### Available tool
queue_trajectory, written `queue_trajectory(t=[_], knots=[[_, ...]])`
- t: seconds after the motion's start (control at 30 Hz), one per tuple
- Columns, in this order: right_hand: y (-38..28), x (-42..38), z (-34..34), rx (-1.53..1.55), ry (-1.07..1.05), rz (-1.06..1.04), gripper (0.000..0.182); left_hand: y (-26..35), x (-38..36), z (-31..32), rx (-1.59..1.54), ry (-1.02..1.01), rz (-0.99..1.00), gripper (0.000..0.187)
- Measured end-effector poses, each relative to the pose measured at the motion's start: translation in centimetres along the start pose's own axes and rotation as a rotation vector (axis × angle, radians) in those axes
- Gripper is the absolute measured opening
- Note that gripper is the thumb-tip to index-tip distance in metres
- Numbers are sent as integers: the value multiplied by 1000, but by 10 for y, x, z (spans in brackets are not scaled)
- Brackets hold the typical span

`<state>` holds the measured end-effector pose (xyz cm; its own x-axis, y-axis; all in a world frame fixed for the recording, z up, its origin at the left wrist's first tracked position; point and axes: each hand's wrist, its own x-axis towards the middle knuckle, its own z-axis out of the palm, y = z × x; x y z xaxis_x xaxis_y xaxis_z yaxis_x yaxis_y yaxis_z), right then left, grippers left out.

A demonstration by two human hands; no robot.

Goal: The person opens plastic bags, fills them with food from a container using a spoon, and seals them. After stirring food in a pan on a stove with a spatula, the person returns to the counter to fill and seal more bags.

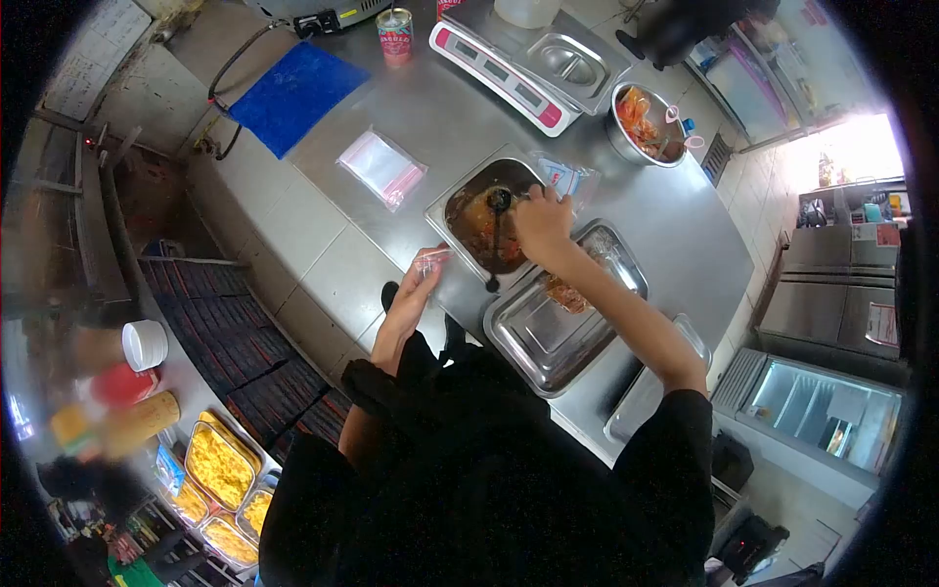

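Head view:
Left hand (pixel 416 292): pinches a clear bag (pixel 433 257) beside the pan (pixel 437 212), seemingly keeping it within the other hand's reach.
Right hand (pixel 544 227): fingers curled at the pan's edge; cannot tell whether they pinch anything.
Black utensil (pixel 497 240): lies across the pan, presumably handy.

We're in a commercial kitchen here: a broad stainless-steel surface (pixel 333 196) runs across the middle, carrying a digital scale (pixel 504 78), a deep metal food pan (pixel 460 240) and a steel bowl (pixel 648 125) of food. Over on the right stand steel-doored cabinets (pixel 817 284) and a glass-topped chiller (pixel 827 406). Down at lower left, trays of yellow food (pixel 220 465) line another counter, and pale tiles (pixel 323 259) cover the floor.
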<state>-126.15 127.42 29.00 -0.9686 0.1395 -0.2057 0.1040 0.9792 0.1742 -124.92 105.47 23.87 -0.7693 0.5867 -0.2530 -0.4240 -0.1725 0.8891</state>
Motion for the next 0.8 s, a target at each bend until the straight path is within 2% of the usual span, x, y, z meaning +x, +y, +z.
queue_trajectory(t=[0.07,0.13,0.27,0.33,0.47,0.53,0.57,0.63,0.67,0.7,0.77,0.8], knots=[[-13,3,0,59,50,57,22,-4,-1,1,-34,34,-32,26],[-22,14,-4,279,-297,107,25,-9,2,-1,-51,-3,-49,29],[-15,19,-2,314,-187,63,26,-2,-4,0,-104,47,-93,31],[-3,16,-9,157,-139,-78,24,-6,2,-11,-19,104,1,38],[-12,-11,-31,54,-252,-126,20,7,12,-11,-125,101,-17,48],[-15,-14,-24,264,-187,-178,14,-7,15,-12,-122,94,-32,49],[-14,-10,-14,262,-187,-178,14,-12,15,-12,-117,88,-52,49],[-6,7,8,585,-276,-58,11,-3,12,-8,-113,125,-52,49],[2,10,5,661,-291,-148,12,0,10,-7,-109,132,-14,42],[2,9,5,662,-289,-151,12,2,8,-6,-106,139,24,36],[-1,-1,5,379,128,-14,12,2,3,-6,-124,148,0,35],[-6,-6,9,381,127,-12,12,2,1,-6,-143,155,-25,35]])
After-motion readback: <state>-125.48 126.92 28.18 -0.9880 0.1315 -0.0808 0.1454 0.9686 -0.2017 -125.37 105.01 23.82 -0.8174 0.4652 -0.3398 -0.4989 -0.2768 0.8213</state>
